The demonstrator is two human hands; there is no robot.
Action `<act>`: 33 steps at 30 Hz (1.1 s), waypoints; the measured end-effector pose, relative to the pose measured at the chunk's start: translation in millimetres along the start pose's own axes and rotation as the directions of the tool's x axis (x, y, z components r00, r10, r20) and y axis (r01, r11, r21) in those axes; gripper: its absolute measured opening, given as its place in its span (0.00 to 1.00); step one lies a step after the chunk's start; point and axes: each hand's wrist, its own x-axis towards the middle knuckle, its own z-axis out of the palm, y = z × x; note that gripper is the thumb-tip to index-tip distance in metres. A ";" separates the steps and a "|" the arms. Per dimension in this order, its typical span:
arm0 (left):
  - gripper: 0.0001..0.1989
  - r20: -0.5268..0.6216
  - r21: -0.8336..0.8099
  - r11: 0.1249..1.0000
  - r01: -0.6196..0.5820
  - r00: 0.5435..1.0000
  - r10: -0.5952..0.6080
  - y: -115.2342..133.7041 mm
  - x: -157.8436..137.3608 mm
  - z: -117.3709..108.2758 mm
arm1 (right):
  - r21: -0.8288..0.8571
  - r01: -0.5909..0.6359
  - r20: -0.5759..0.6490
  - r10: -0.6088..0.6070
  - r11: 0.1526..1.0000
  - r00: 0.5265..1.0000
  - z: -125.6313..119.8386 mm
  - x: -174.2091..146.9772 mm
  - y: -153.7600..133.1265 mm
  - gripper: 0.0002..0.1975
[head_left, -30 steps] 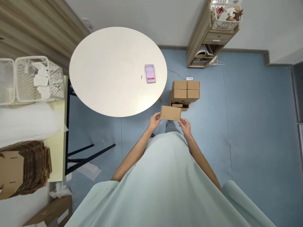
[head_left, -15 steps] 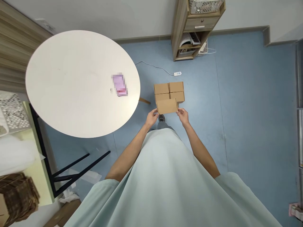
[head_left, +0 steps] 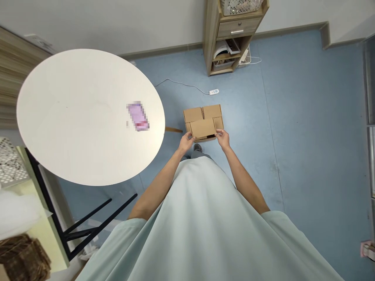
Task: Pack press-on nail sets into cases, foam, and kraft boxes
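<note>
A small brown cardboard box (head_left: pixel 203 128) is held level between my two hands, over a group of similar cardboard boxes (head_left: pixel 192 114) on the floor. My left hand (head_left: pixel 186 143) grips its near left corner with closed fingers. At the near right corner, my right hand (head_left: pixel 223 139) grips it the same way. The held box covers part of the boxes beneath, and a dark gap shows under its near edge. I cannot tell whether it touches them. My shoe (head_left: pixel 198 148) is just on the near side of the boxes.
A round white table (head_left: pixel 73 148) stands at the left, with a blurred pink-purple item (head_left: pixel 138 116) on it. A white power strip (head_left: pixel 213 92) and its cord lie on the blue floor (head_left: pixel 307 136). A wooden cabinet (head_left: pixel 209 39) stands against the wall. Black metal legs (head_left: pixel 102 222) are at lower left.
The held box has moved away from my body and over the grouped boxes, both hands still on it. The whole view has shifted slightly.
</note>
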 end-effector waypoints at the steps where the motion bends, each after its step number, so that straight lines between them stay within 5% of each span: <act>1: 0.27 -0.021 -0.003 1.000 -0.002 1.000 0.002 0.0 2.7 -0.5 | -0.025 -0.023 -0.025 0.022 0.999 0.999 0.1 2.5 0.1 0.14; 6: 0.29 -0.066 0.035 0.996 0.086 0.994 -0.084 1.9 4.4 -12.1 | -0.100 -0.158 -0.150 0.142 0.982 0.978 -0.2 4.7 -1.4 0.22; 11: 0.27 -0.093 0.018 0.995 0.101 0.991 -0.099 7.3 -18.9 -32.5 | -0.087 -0.074 -0.021 0.072 0.994 0.997 5.3 -4.4 -6.6 0.24; 16: 0.21 -0.142 -0.045 0.997 0.058 0.988 -0.064 6.5 -53.0 -54.4 | -0.066 -0.119 0.073 0.124 0.991 0.990 26.5 -18.1 -17.8 0.26; 26: 0.23 -0.143 -0.172 0.984 -0.046 0.990 0.021 -3.6 -115.1 -108.3 | 0.014 0.017 0.348 -0.021 1.000 0.937 92.3 -80.8 -74.0 0.32; 33: 0.27 -0.318 -0.224 0.956 -0.188 0.942 0.111 -31.2 -187.7 -188.7 | 0.007 0.076 0.466 -0.070 0.997 0.882 176.0 -176.3 -123.1 0.32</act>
